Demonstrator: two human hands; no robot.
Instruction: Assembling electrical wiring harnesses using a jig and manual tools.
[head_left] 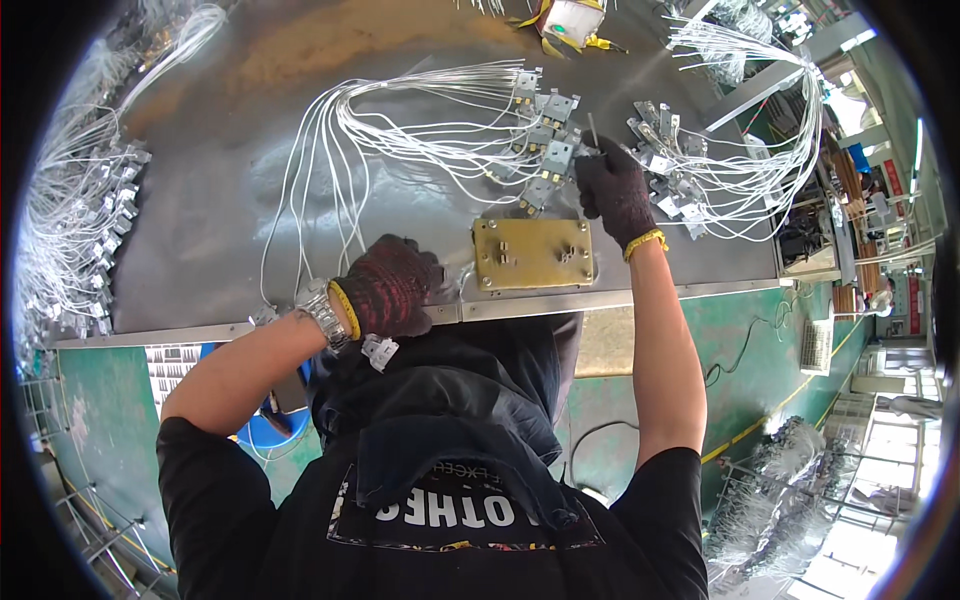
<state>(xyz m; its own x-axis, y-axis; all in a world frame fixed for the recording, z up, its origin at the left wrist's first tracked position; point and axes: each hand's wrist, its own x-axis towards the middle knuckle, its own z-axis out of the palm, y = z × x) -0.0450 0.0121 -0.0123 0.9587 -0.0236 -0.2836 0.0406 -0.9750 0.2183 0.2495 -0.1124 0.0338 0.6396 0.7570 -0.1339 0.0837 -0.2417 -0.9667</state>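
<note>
My left hand (pixel 392 287), in a dark red and black knit glove, is closed at the table's front edge. White wires run in behind it, and what its fingers hold is hidden. A small metal connector (pixel 378 352) hangs below that hand, over the edge. My right hand (pixel 614 188), gloved in dark knit, is closed around a thin metal rod (pixel 592 128) that sticks up past the fingers; its lower part is hidden. Just left of the right hand lies a cluster of metal terminal pieces (pixel 556 155) on white wires (pixel 385 125). A brass-coloured fixture plate (pixel 532 272) with small posts sits between my hands.
Another bundle of wired metal pieces (pixel 685 195) lies right of my right hand. Heaps of similar wires (pixel 80 220) fill the table's left end. A white and yellow object (pixel 570 22) lies at the far side. The metal table edge (pixel 200 333) borders a green floor (pixel 740 345).
</note>
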